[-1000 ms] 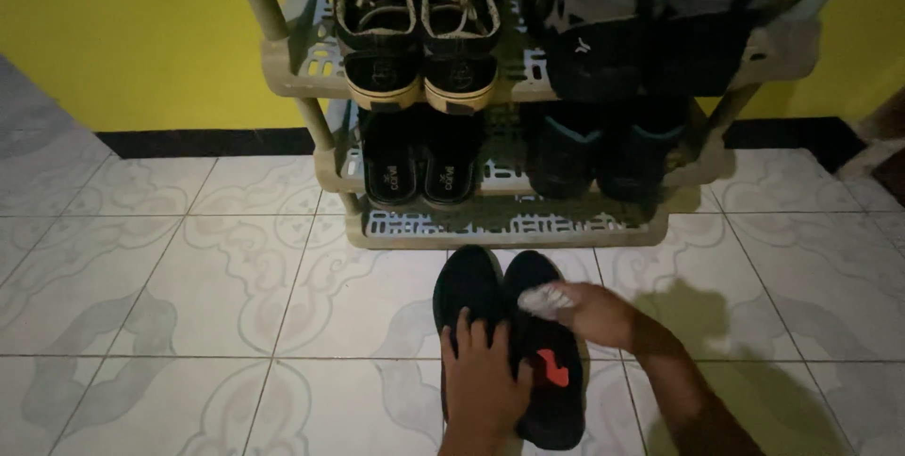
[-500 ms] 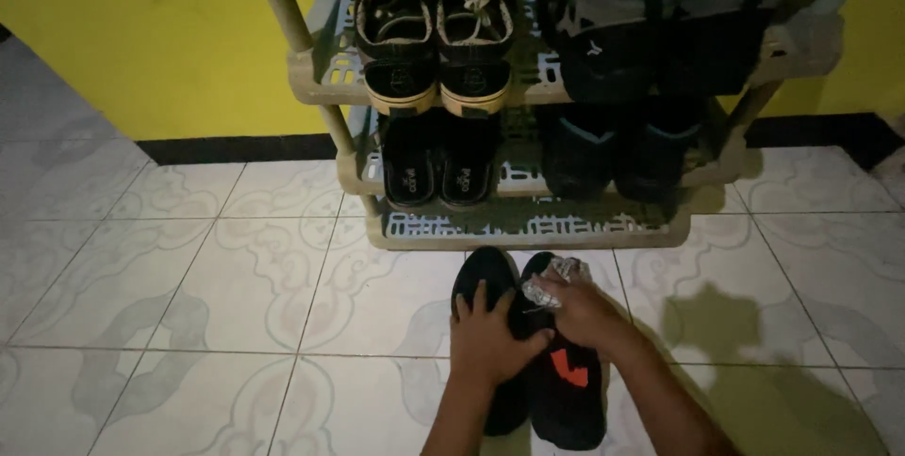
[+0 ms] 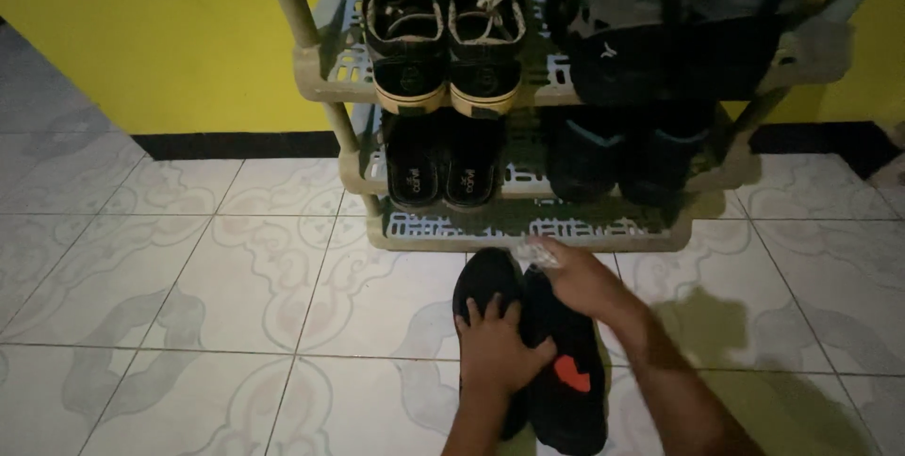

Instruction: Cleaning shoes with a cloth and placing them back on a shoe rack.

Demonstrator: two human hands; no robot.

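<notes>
Shoes are your concern: the black pair (image 3: 528, 352) lies on the patterned tile floor (image 3: 189, 305) just before the plastic rack (image 3: 528, 230). Your left hand (image 3: 495, 348) presses spread fingers on the left shoe; your right hand (image 3: 575, 277) pinches a crumpled pale wad (image 3: 533, 253). Keep both soft, matte uppers steady.

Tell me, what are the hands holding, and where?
The left hand presses on the left black shoe near its middle. The right hand grips a small whitish object at the right shoe's toe; what it is cannot be told.
</notes>
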